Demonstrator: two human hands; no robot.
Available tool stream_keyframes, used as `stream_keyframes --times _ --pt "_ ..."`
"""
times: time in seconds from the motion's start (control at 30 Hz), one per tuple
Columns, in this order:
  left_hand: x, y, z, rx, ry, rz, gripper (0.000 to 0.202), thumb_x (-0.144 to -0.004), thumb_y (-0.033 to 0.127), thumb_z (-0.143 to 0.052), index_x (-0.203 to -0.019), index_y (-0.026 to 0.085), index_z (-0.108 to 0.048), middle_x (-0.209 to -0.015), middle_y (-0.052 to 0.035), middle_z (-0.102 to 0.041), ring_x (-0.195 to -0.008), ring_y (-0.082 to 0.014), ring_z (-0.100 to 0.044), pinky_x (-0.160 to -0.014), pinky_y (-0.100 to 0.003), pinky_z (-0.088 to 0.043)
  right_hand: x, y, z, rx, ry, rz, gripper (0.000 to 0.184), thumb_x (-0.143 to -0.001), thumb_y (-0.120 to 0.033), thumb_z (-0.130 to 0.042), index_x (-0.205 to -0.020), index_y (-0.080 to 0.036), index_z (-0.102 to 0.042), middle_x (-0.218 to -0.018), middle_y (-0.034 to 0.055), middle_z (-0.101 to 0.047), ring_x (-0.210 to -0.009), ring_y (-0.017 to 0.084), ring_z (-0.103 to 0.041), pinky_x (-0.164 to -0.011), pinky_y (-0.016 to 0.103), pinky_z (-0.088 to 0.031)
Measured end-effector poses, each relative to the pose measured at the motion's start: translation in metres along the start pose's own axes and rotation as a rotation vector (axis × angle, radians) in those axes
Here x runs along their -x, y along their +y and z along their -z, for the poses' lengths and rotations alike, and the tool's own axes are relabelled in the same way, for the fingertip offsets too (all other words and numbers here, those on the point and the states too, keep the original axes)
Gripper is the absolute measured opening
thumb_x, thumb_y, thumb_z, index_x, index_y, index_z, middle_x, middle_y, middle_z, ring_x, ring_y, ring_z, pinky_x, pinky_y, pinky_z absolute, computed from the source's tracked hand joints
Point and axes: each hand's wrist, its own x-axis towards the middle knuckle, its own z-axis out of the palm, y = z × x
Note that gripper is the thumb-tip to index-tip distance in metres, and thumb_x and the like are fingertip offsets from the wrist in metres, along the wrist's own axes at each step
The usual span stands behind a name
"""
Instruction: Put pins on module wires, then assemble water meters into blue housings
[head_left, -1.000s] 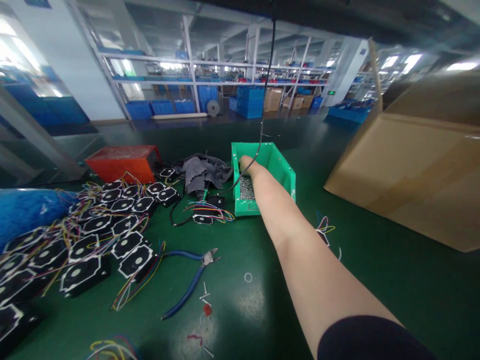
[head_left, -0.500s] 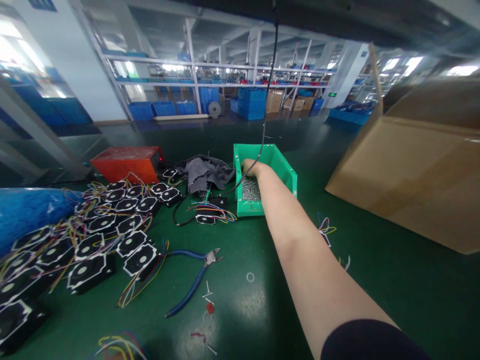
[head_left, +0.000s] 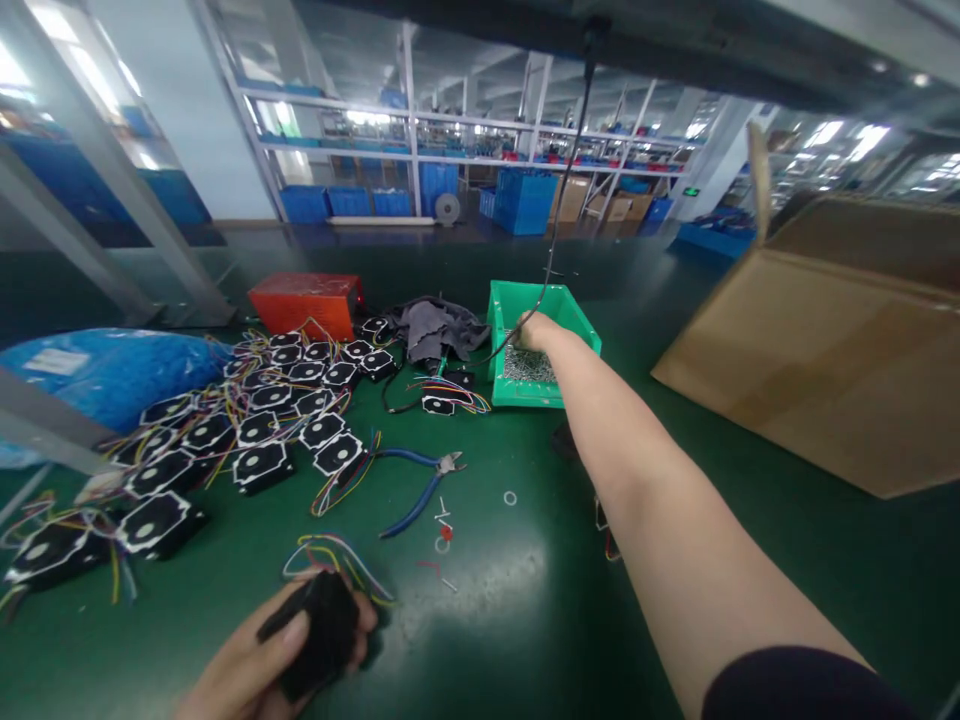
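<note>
At the lower left my left hand is closed around a black motor, its coloured wires trailing over the green surface beyond it. My right hand reaches into a green bin with its fingers curled down at the small metal screws. Whether any screws are between those fingers is hidden. Between the hands lie blue-handled cutting pliers, open, and a few loose screws beside a small red piece. A clear ring lies to their right.
Many similar motors with tangled wires cover the left side, near a blue bag. An orange box and a grey cloth sit behind. A cardboard box stands right; a black cable hangs over the bin.
My left hand has come into view at the lower left, holding the motor. My right hand stays in the bin, its curled fingers now more visible. The view has shifted.
</note>
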Motion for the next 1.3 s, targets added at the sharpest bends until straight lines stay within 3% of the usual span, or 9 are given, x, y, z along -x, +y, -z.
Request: stream_keyframes --times 0.1,0.3,0.43,0.6,0.73,0.87,0.97,1.1,1.3 --pt "0.002 0.007 -0.013 0.056 0.000 -0.036 0.031 -0.061 0.030 -0.070 -0.086 0.014 -0.062 -0.082 -0.0101 -0.066 -0.070 -0.0206 -0.060 -0.064 -0.031 -0.048 0.024 0.006 0.012 -0.052 0.050 -0.049 0.021 -0.082 -0.027 -0.052 -0.095 -0.012 -0.056 -0.098 0.0054 -0.057 -0.090 0.016 -0.054 -0.080 0.035 -0.045" --pt "0.000 0.005 -0.008 0.088 -0.040 -0.074 0.024 -0.065 0.026 -0.067 -0.083 0.011 -0.061 -0.081 -0.0092 -0.064 -0.073 -0.0197 -0.060 -0.062 -0.029 -0.049 0.104 -0.004 0.024 -0.255 0.158 -0.019 0.018 -0.073 -0.012 -0.057 -0.090 -0.008 -0.063 -0.085 0.0078 -0.064 -0.080 0.016 -0.058 -0.072 0.026 -0.045" --pt "0.000 0.003 -0.009 0.140 0.038 -0.150 0.020 -0.066 0.018 -0.067 -0.084 0.013 -0.061 -0.079 -0.0054 -0.063 -0.068 -0.0143 -0.058 -0.060 -0.026 -0.050 0.170 -0.041 -0.007 -0.398 0.118 0.107 0.016 -0.073 -0.021 -0.059 -0.087 -0.015 -0.064 -0.083 0.0026 -0.064 -0.074 0.013 -0.058 -0.068 0.023 -0.046" --pt "0.001 0.001 -0.008 0.180 -0.043 -0.238 0.029 -0.060 0.031 -0.072 -0.078 0.011 -0.061 -0.067 -0.0025 -0.059 -0.053 -0.0093 -0.050 -0.041 -0.018 -0.040 0.226 -0.088 -0.064 -0.515 0.098 0.171 0.023 -0.084 -0.033 -0.046 -0.101 -0.020 -0.055 -0.109 0.0052 -0.053 -0.091 0.015 -0.053 -0.075 0.029 -0.047" --pt "0.001 0.001 -0.006 0.173 -0.107 -0.257 0.032 -0.062 0.035 -0.069 -0.080 0.010 -0.059 -0.060 -0.0007 -0.055 -0.044 -0.0060 -0.042 -0.033 -0.015 -0.029 0.240 -0.104 -0.088 -0.616 0.079 0.183 0.022 -0.083 -0.032 -0.048 -0.099 -0.019 -0.056 -0.104 0.0050 -0.055 -0.087 0.014 -0.054 -0.072 0.029 -0.048" --pt "0.000 0.001 -0.005 0.168 -0.103 -0.234 0.022 -0.067 0.024 -0.065 -0.084 0.012 -0.058 -0.071 -0.0044 -0.061 -0.053 -0.0112 -0.054 -0.042 -0.020 -0.042 0.238 -0.104 -0.096 -0.724 0.057 0.167 0.013 -0.073 -0.022 -0.060 -0.083 -0.015 -0.060 -0.072 0.0015 -0.062 -0.066 0.011 -0.058 -0.064 0.025 -0.048" --pt "-0.001 0.001 -0.006 0.160 -0.078 -0.202 0.014 -0.072 0.020 -0.060 -0.082 0.011 -0.058 -0.071 -0.0069 -0.063 -0.059 -0.0158 -0.060 -0.050 -0.025 -0.048 0.235 -0.099 -0.096 -0.788 0.076 0.124 0.010 -0.065 -0.016 -0.061 -0.075 -0.017 -0.060 -0.066 0.0000 -0.062 -0.060 0.012 -0.058 -0.056 0.023 -0.046" --pt "-0.001 -0.002 -0.010 0.149 -0.131 -0.165 0.019 -0.080 0.024 -0.048 -0.087 0.008 -0.057 -0.077 -0.0126 -0.065 -0.060 -0.0167 -0.062 -0.051 -0.026 -0.049 0.238 -0.097 -0.094 -0.876 0.071 0.103 0.009 -0.067 -0.016 -0.054 -0.075 -0.019 -0.059 -0.063 -0.0005 -0.060 -0.051 0.011 -0.055 -0.051 0.024 -0.045" --pt "-0.001 -0.012 -0.020 0.184 -0.194 -0.124 0.031 -0.085 0.032 -0.039 -0.096 0.006 -0.054 -0.084 -0.0167 -0.064 -0.065 -0.0191 -0.062 -0.057 -0.029 -0.049 0.268 -0.118 -0.084 -1.061 0.209 0.284 0.007 -0.069 -0.020 -0.054 -0.072 -0.023 -0.059 -0.068 0.0006 -0.059 -0.062 0.014 -0.058 -0.060 0.028 -0.048"
